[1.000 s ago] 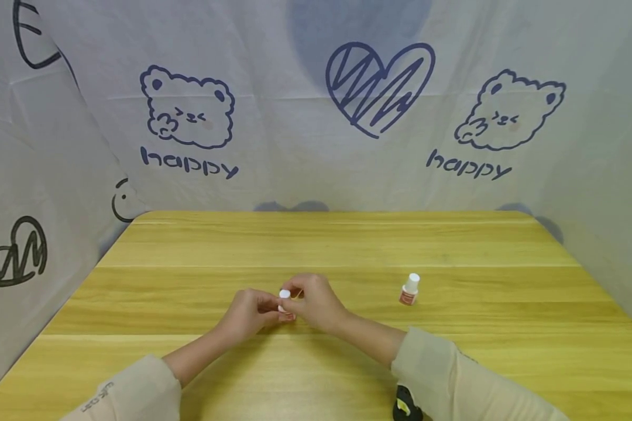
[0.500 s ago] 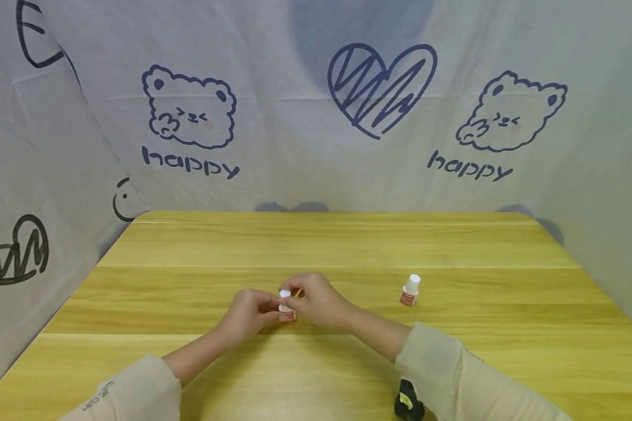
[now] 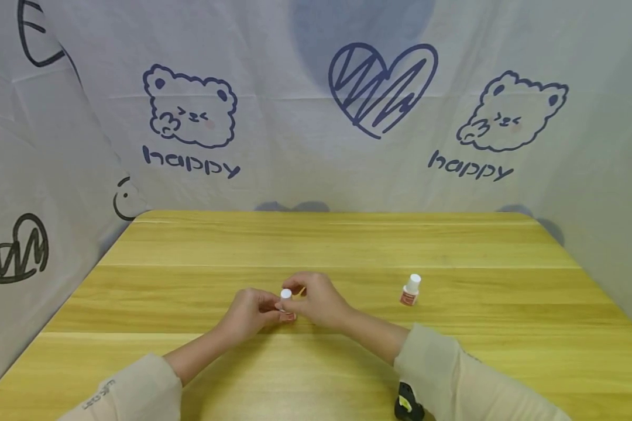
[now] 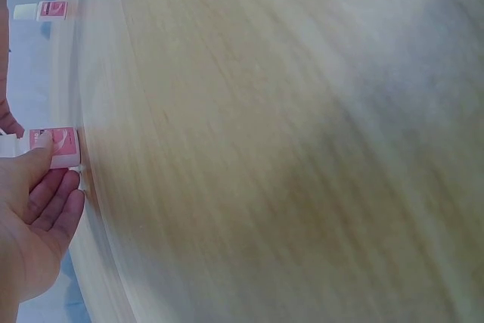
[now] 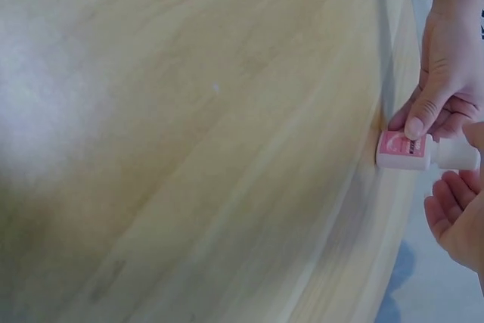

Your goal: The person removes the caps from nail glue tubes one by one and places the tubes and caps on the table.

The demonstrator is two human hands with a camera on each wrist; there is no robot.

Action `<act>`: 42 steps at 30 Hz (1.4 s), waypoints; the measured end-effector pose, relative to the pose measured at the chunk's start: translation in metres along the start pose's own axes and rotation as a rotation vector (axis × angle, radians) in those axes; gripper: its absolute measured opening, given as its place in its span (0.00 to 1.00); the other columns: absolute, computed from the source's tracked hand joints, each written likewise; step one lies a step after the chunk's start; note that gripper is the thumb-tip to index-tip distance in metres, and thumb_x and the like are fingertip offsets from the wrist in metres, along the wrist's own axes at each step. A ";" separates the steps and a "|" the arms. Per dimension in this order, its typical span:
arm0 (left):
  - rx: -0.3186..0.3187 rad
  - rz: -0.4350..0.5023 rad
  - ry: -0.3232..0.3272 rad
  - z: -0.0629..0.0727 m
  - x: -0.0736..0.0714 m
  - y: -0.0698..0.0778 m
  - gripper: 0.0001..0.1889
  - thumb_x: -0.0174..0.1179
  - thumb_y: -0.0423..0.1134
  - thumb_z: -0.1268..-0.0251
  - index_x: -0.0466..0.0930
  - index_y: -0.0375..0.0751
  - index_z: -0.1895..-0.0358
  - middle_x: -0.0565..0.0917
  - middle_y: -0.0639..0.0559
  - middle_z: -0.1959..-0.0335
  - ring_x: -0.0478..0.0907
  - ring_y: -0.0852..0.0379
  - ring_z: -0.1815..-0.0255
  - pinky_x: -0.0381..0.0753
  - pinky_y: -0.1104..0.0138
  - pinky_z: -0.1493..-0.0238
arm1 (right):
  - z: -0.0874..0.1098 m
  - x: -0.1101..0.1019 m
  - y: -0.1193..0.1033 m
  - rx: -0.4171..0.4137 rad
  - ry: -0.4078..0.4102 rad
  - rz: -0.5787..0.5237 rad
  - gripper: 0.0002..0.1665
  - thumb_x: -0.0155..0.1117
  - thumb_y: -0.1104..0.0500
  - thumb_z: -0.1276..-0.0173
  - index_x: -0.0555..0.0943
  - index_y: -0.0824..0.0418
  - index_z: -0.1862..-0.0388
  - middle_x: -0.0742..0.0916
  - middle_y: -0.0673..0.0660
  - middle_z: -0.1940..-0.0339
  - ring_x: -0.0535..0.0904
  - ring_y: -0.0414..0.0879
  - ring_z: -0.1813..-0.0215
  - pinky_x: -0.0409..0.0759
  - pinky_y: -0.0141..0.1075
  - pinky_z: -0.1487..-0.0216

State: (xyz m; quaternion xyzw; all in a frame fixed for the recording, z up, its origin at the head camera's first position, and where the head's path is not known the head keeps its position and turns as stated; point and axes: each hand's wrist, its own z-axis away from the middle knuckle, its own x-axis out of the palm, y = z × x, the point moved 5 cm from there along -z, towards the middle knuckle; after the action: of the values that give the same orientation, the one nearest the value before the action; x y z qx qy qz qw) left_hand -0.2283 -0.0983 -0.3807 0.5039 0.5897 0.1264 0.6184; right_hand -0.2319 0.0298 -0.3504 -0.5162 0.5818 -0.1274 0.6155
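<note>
A small white bottle (image 3: 288,317) with a pink-red label stands on the table between my hands. Its white cap (image 3: 286,294) points up. My left hand (image 3: 246,314) holds the bottle's body low down, and the left wrist view has its thumb (image 4: 39,153) pressed against the label. My right hand (image 3: 320,301) pinches the cap from the other side, between thumb and forefinger. In the right wrist view the cap (image 5: 456,154) sits in line with the bottle's neck, partly covered by the right thumb.
A second bottle (image 3: 408,297) of the same kind, capped, stands upright to the right of my hands. Beneath my right sleeve is a black object (image 3: 408,403) with a yellow patch. Behind the wooden table (image 3: 347,234) hangs a printed cloth (image 3: 289,152).
My right fingers have shifted slightly around the cap, so more of its top shows. The held bottle and my left hand stay almost where they were.
</note>
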 end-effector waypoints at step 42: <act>-0.034 0.048 -0.011 -0.001 0.001 -0.001 0.10 0.63 0.32 0.44 0.84 0.29 0.61 0.87 0.40 0.66 0.86 0.52 0.65 0.82 0.75 0.68 | 0.000 -0.014 -0.010 -0.049 0.020 0.051 0.05 0.66 0.62 0.40 0.84 0.63 0.67 0.87 0.54 0.67 0.79 0.41 0.63 0.79 0.34 0.57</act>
State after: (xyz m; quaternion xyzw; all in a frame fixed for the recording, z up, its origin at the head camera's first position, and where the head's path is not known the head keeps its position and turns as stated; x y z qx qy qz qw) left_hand -0.2297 -0.0973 -0.3819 0.5080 0.5718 0.1482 0.6269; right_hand -0.2320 0.0362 -0.3346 -0.5147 0.6038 -0.1025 0.5999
